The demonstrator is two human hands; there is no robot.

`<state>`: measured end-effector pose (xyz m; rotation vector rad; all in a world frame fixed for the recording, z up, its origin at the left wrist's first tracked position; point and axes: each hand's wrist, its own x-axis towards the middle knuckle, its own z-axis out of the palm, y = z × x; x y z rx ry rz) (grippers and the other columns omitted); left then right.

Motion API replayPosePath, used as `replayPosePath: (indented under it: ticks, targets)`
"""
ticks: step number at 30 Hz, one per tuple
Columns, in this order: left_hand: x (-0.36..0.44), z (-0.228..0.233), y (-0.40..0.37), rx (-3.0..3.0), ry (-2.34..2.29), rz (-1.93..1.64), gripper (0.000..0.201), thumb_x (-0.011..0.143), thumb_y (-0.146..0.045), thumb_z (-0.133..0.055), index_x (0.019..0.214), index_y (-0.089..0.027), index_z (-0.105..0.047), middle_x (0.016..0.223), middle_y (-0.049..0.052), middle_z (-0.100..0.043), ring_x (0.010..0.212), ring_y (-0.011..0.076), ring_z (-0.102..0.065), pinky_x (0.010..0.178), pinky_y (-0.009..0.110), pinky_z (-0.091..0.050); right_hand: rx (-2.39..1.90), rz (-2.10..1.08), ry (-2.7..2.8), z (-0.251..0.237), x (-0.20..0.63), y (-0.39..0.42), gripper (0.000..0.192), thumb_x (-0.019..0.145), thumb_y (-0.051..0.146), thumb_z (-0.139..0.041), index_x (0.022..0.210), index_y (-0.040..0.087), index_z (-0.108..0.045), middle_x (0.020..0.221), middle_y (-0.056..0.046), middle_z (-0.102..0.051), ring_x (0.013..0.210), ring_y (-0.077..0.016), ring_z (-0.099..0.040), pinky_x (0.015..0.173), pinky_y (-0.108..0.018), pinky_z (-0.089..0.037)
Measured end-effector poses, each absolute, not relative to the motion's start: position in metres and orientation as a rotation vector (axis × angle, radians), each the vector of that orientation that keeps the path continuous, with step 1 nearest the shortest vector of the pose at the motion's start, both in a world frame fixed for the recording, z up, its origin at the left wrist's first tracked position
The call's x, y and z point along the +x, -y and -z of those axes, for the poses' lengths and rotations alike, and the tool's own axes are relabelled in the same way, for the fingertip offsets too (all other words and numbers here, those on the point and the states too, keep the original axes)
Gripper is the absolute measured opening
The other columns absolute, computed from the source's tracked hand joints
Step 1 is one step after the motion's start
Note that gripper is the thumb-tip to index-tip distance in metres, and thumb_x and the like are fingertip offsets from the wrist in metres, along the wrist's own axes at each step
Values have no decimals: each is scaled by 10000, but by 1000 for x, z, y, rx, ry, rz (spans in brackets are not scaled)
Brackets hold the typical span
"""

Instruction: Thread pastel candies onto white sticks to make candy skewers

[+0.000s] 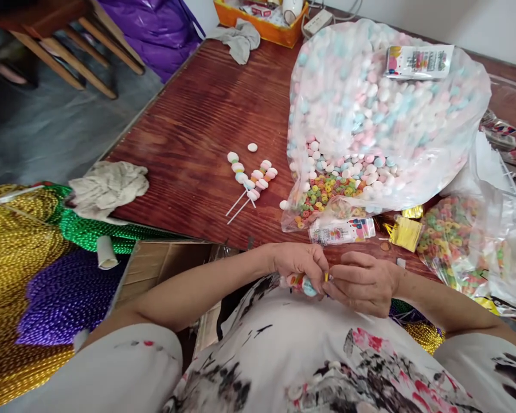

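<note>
My left hand [300, 261] is closed around a small clear candy bag [308, 288], with pale blue and reddish candy showing through it. My right hand [363, 281] pinches a gold twist tie [326, 276] at the neck of that bag, close against my shirt. Beyond my hands on the table lie candy skewers [239, 173] on white sticks, threaded with pastel sweets and coloured rings. One loose white sweet [251, 147] lies behind them. Printed packets [343, 231] and a bundle of gold twist ties [405, 233] are just past my fingers.
A large clear bag of pastel sweets [370, 115] covers the table's right half, coloured rings at its mouth. Another bag of rings [451, 241] lies right. A crumpled cloth [109, 189] sits at the left edge, above piled bead strands [69, 298]. An orange box [262, 23] stands at the back.
</note>
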<state>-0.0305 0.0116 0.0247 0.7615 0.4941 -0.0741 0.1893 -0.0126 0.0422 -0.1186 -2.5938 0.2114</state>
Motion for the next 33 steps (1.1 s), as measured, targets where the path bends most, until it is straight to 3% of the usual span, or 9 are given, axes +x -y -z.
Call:
replayPosePath:
  ticks: [3,7,11,13,17,22,26,30,33]
  targets:
    - [-30,-25,-14,789,-394,154,130,556,-232,-847,654,-164,-796,565,54,-712,415,161,-570,359,249,-443,227,-82,2532,-51,181,2,215,950,147,-506,864,189,-699,974,-81,-705,1033,-222,-644,740,-401,-523]
    - [-29,-31,-20,921,-325,129,240,576,-351,-900,693,-165,-804,656,67,-749,527,209,-645,474,311,-529,177,-39,2592,-59,173,-6,193,943,134,-533,834,200,-678,890,-42,-692,969,-223,-636,766,-429,-489]
    - [-45,-44,-50,1225,-336,9,290,444,-340,-959,611,-190,-776,564,0,-692,481,188,-597,436,270,-471,5,108,2645,-70,166,2,130,933,141,-571,849,195,-655,959,-68,-705,1119,-265,-582,825,-488,-444]
    - [-60,-58,-73,1434,-374,21,278,448,-344,-956,575,-196,-757,491,-29,-630,438,155,-545,397,236,-409,-134,147,2676,-71,161,8,147,938,144,-548,832,194,-636,896,-72,-693,991,-251,-598,779,-466,-430]
    - [-78,-112,-89,2031,-581,-39,191,697,-386,-833,719,-203,-784,589,-10,-643,530,141,-559,495,222,-423,-427,213,2708,-56,149,-4,139,924,157,-528,804,192,-590,667,-35,-582,658,-185,-485,668,-385,-398]
    - [-59,-124,-30,2770,-781,-447,233,911,-192,-535,986,-228,-752,1031,134,-715,874,240,-633,831,401,-522,-927,-219,2204,-58,147,-55,171,885,122,-476,738,209,-480,640,-8,-523,611,-155,-464,581,-280,-374]
    - [-49,-76,-37,2666,-793,-542,186,870,-241,-594,986,-177,-723,988,123,-719,936,261,-651,836,406,-558,-871,-679,1910,-73,131,-41,163,892,91,-436,786,203,-488,721,1,-562,665,-129,-520,628,-238,-430]
    - [-66,-60,-60,2218,-923,-1210,352,937,-343,-585,1271,-247,-639,1327,123,-640,1205,277,-599,1023,461,-505,-752,-1066,1991,-61,112,-18,162,845,89,-465,741,212,-452,628,50,-487,578,-106,-468,559,-204,-396]
    - [-73,-52,-42,1923,-994,-1369,644,817,-469,-756,1394,-269,-553,1489,138,-509,1403,326,-436,1129,508,-410,-885,-922,1908,-49,112,-22,164,890,137,-441,749,217,-470,637,40,-488,590,-121,-472,571,-222,-394]
